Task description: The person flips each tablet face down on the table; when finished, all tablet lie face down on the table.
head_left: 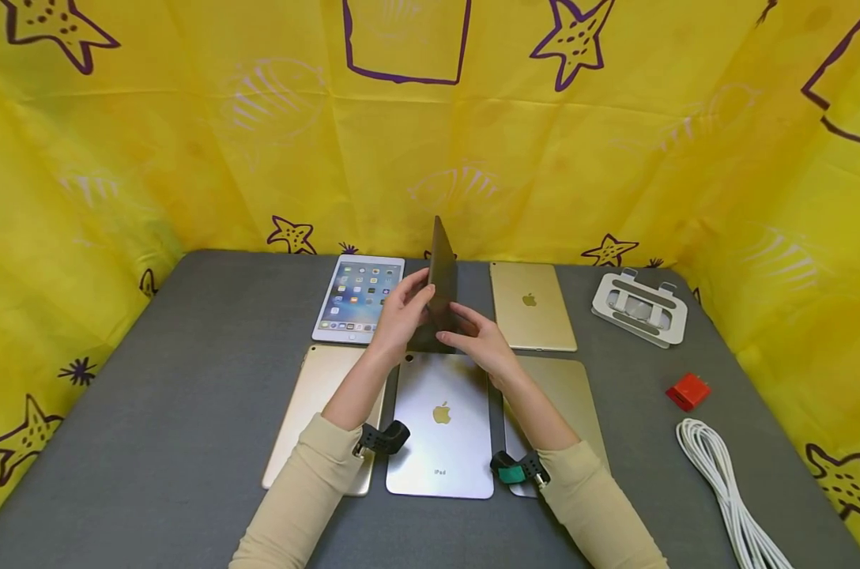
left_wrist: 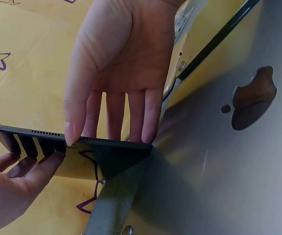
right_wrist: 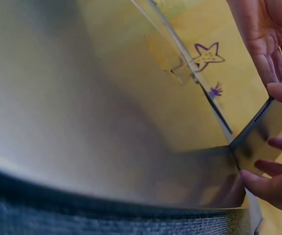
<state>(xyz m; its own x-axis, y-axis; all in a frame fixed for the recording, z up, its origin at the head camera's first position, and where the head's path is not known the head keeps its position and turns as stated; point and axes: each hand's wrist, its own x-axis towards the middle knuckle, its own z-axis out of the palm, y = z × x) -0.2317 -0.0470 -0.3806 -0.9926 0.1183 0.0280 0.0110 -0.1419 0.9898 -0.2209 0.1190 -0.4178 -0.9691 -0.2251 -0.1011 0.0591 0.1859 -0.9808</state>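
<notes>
A dark tablet (head_left: 442,276) stands on edge, tilted, above the gap in the back row of tablets. My left hand (head_left: 401,312) grips it from the left side. In the left wrist view, that left hand (left_wrist: 123,54) has its thumb at the tablet's edge and its fingers behind. My right hand (head_left: 481,344) holds the tablet from the right, low down. In the right wrist view, fingertips of the right hand (right_wrist: 280,188) touch its glossy face. Just below the hands lies a silver iPad (head_left: 442,442), back up.
A white tablet (head_left: 359,299) with a lit screen lies back left, a gold tablet (head_left: 533,308) back right. In front lie another gold tablet (head_left: 319,395) and a tablet (head_left: 565,387) partly under my right forearm. Rightward are a folded stand (head_left: 639,308), red charger (head_left: 688,392) and white cable (head_left: 722,482).
</notes>
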